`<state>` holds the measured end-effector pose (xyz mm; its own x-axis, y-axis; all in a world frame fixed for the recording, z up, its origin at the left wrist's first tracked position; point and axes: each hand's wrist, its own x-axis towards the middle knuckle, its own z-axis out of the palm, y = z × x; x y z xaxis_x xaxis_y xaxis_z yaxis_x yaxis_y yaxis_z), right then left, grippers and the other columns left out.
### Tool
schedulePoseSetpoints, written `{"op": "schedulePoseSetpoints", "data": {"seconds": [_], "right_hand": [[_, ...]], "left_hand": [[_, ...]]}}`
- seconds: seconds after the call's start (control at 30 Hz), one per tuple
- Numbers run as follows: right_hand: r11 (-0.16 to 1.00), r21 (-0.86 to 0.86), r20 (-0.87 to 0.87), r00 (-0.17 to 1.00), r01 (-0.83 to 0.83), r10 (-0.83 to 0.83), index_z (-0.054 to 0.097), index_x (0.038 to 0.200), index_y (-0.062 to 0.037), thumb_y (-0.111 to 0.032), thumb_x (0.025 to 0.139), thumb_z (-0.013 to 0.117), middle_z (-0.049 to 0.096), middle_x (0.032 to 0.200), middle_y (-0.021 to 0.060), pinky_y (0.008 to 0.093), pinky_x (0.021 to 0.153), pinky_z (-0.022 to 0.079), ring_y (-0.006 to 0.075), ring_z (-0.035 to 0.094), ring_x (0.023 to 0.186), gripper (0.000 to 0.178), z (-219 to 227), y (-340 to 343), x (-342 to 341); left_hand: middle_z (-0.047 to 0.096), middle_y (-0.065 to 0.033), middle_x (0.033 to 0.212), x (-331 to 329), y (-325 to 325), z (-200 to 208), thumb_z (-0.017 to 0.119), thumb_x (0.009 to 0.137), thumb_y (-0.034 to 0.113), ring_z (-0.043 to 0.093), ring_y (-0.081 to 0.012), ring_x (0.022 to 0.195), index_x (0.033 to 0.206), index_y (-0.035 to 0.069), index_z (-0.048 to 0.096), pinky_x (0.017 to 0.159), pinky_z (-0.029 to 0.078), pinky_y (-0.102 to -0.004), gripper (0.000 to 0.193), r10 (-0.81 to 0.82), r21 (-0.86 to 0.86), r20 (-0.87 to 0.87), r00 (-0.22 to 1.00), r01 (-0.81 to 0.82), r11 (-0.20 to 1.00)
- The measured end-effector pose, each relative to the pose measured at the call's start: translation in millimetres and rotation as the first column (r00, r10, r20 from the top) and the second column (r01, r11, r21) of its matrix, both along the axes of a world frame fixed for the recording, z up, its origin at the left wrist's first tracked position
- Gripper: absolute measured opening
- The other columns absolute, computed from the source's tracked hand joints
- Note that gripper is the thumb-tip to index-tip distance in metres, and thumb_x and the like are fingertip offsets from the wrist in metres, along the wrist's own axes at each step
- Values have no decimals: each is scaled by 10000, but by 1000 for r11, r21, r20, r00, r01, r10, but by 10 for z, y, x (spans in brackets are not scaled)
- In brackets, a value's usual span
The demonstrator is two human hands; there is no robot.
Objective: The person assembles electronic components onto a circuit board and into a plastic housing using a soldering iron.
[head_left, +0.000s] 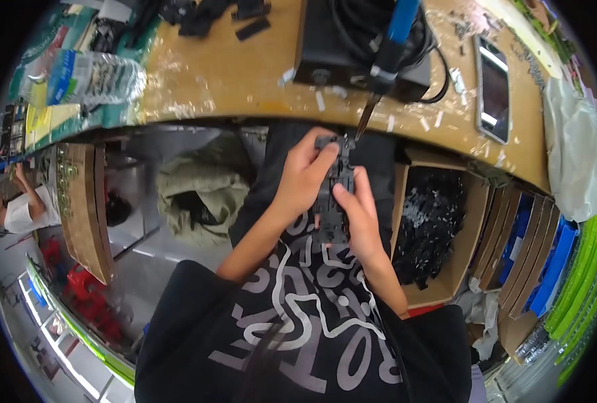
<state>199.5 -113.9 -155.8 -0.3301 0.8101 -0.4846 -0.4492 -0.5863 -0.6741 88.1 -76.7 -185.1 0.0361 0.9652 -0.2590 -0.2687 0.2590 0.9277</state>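
Note:
My left hand and my right hand are both closed round a long dark grey plastic part with moulded ribs and slots, held above my lap below the table edge. The left thumb presses on its upper end. The right thumb lies along its middle, and the fingers behind it are mostly hidden. Just above the part's far end points the metal tip of a blue-handled tool, whose exact kind I cannot make out.
A black box with a coiled cable stands on the wooden table, a phone to its right. An open carton of black pieces is at my right. A greenish sack stands at left. Another person sits far left.

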Motion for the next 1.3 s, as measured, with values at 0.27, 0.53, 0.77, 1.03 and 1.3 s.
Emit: {"op": "schedulePoseSetpoints", "data": {"seconds": [0.27, 0.53, 0.77, 1.03, 1.3], "right_hand": [[999, -20, -11, 999, 40, -40, 349, 984, -61, -157, 872, 399, 501, 733, 66, 205, 289, 384, 103, 520, 468, 156, -68, -57, 41], [997, -20, 45, 997, 69, -68, 350, 1013, -52, -144, 872, 399, 499, 746, 72, 191, 307, 380, 99, 514, 464, 175, 58, -120, -26], [994, 35, 116, 988, 100, -104, 347, 1000, -48, -136, 874, 389, 509, 723, 78, 196, 307, 391, 101, 506, 443, 160, 74, -79, -31], [997, -5, 114, 990, 79, -77, 331, 1058, -41, -157, 875, 411, 516, 768, 84, 193, 295, 398, 94, 512, 444, 231, 106, -73, 19], [996, 58, 126, 990, 62, -69, 331, 1078, -37, -156, 876, 420, 506, 779, 66, 185, 312, 409, 86, 527, 479, 251, 85, -58, 33]], "left_hand": [[481, 24, 690, 51, -55, -17, 465, 862, 120, 429, -8, 603, 900, 25, 459, 514, 361, -175, 102, -52, -25, 52, 997, 53, 998], [491, 20, 708, 18, -129, 59, 461, 868, 115, 441, -9, 621, 899, 19, 453, 533, 374, -172, 101, -60, -16, 104, 993, 62, 998], [490, 22, 700, 11, -63, 71, 473, 855, 103, 431, -7, 611, 907, 12, 462, 522, 368, -171, 105, -100, -29, 91, 991, 103, 994], [508, 3, 712, 33, -43, 100, 466, 857, 93, 456, -17, 625, 904, 5, 457, 539, 388, -180, 101, -95, -45, 142, 985, 103, 994], [510, 4, 706, 43, -32, 93, 470, 854, 88, 455, -12, 615, 899, 6, 457, 529, 385, -179, 94, -80, -66, 152, 985, 91, 994]]}}
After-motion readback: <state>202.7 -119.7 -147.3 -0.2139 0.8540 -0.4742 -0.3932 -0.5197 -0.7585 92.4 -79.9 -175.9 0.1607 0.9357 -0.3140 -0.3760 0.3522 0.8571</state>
